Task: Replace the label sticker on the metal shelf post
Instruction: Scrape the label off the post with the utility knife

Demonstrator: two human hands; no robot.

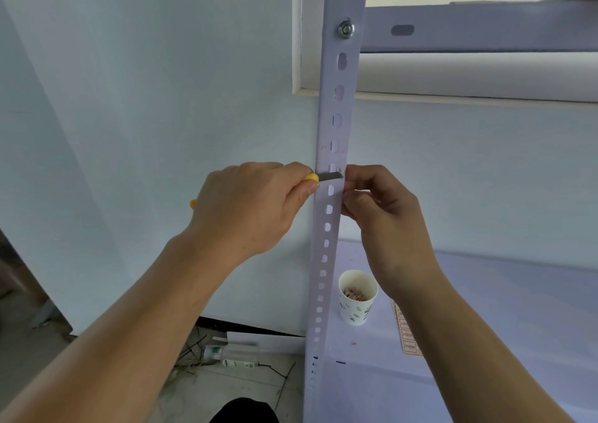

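A pale perforated metal shelf post (336,105) runs vertically through the middle of the view. My left hand (252,205) grips a yellow-handled utility knife (323,177), its blade lying flat across the post's face. Just above the blade tip sits a small remnant of the old label sticker (339,170), white with a red mark. My right hand (378,202) is at the post's right edge, fingers curled and pinched against it beside the blade tip. Whether it holds a scrap of sticker is hidden.
A paper cup (357,298) with peeled scraps inside stands on the shelf board (485,309) right of the post. A sheet of red-bordered labels (406,332) lies beside it. A horizontal shelf beam (469,31) is bolted above. Bottles and twigs (226,356) lie on the floor.
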